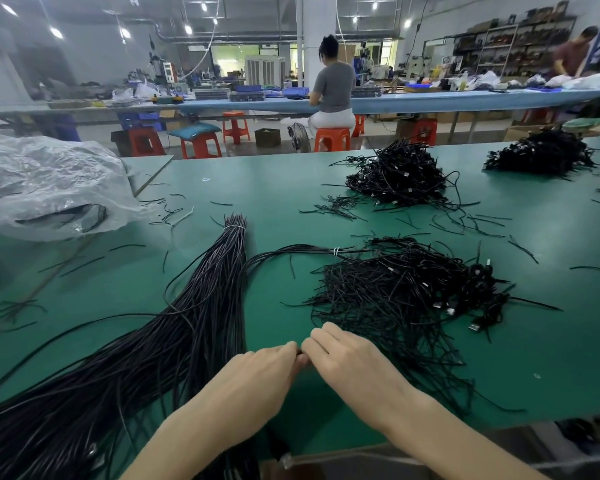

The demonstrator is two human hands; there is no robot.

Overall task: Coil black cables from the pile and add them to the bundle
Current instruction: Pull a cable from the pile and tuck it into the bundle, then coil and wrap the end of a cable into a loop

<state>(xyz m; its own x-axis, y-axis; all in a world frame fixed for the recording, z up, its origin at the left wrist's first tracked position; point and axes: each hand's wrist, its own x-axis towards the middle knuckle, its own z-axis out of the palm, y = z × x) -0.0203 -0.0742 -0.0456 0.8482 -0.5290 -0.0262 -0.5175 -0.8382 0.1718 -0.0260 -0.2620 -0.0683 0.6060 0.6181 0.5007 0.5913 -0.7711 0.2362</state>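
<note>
A long sheaf of straight black cables (pixel 201 299), tied near its far end with a white band, lies on the green table (pixel 278 188) and runs from the lower left toward the middle. To its right sits a tangled pile of black cables with plugs (pixel 406 289). My left hand (pixel 257 379) and my right hand (pixel 347 358) meet fingertip to fingertip near the front edge, between sheaf and pile. Their fingertips pinch something small and dark between them; most of it is hidden by the fingers.
Two more heaps of black cables (pixel 402 174) (pixel 541 154) lie at the back right. A crumpled clear plastic bag (pixel 45 185) fills the left. Loose black cable scraps are scattered about. A person (pixel 333 88) sits at a far bench with orange stools.
</note>
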